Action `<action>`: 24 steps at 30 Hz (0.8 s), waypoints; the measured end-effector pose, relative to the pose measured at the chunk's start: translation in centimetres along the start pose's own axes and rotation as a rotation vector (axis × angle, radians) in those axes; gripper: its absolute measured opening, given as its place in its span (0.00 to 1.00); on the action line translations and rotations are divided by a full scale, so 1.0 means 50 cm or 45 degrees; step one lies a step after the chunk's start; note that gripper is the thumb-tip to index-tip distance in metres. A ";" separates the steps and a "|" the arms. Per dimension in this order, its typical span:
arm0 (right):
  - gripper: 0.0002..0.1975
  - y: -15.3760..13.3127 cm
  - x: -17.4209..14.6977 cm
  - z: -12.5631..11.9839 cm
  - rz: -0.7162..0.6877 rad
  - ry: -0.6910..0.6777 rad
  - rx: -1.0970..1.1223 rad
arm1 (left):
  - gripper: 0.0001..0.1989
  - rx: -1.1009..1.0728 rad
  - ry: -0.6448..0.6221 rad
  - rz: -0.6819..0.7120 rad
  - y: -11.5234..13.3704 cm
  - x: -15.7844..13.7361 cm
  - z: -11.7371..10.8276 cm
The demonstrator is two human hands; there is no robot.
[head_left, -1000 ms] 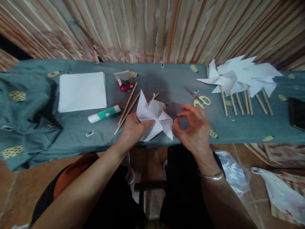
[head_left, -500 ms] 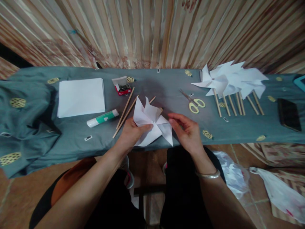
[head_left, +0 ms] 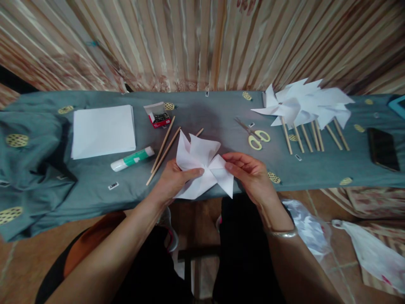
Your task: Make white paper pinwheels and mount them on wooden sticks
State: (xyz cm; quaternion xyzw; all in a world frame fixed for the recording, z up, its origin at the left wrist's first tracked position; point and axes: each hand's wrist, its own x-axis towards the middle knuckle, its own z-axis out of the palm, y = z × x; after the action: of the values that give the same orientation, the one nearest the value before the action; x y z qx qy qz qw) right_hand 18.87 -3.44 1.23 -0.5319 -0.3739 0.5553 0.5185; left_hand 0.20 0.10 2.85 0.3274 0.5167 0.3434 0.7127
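Before us runs a cloth-covered surface, its length giving each group of things a place of its own. Our forearms converge over the near edge, wrists angled inward. To the far right, mounted pinwheels overlap with their sticks toward us, perhaps to spare the blades. The paper stack lies flat on the left, probably as stock kept away from handling. Between them, over the near edge, we hold the white pinwheel tilted face up, likely so that its centre stays in sight. Our left hand grips it, thumb across the front toward the hub, fingers behind; our right hand has its grip closed at the right blade's edge, palm turned inward, and whether anything tiny sits there we cannot tell. Loose wooden sticks lie aslant just beside the left hand, within easy reach. Beyond the right hand rest scissors; left of the sticks, a green-and-white tube. Smallest, a red box stands lid up, presumably for quick access to its metal pieces.
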 end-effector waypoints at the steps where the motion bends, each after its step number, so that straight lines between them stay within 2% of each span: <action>1: 0.13 0.001 -0.002 -0.001 -0.068 -0.025 -0.048 | 0.17 -0.013 0.001 0.002 0.000 0.000 0.001; 5: 0.21 0.003 -0.013 -0.002 -0.354 -0.109 -0.384 | 0.17 -0.034 -0.002 0.004 0.000 0.003 0.004; 8: 0.17 0.000 -0.022 0.002 -0.514 -0.046 -0.659 | 0.16 0.002 -0.010 -0.003 -0.002 0.003 0.006; 11: 0.14 -0.002 -0.027 0.004 -0.621 0.036 -0.804 | 0.17 0.030 -0.010 -0.011 -0.003 0.003 0.008; 20: 0.14 -0.009 -0.032 0.003 -0.795 0.119 -1.017 | 0.22 -0.054 -0.015 -0.028 -0.006 0.005 0.014; 22: 0.17 -0.013 -0.035 0.003 -0.756 0.084 -0.963 | 0.22 -0.056 -0.015 -0.024 -0.006 0.005 0.014; 24: 0.20 -0.013 -0.036 0.002 -0.632 0.048 -0.785 | 0.22 -0.045 -0.008 -0.020 -0.007 0.006 0.014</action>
State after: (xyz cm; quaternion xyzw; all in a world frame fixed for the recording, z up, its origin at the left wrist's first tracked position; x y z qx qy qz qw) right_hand 18.68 -5.05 2.26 -0.5662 -0.6307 0.2651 0.4597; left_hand 0.99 0.07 2.61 0.3117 0.5109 0.3458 0.7227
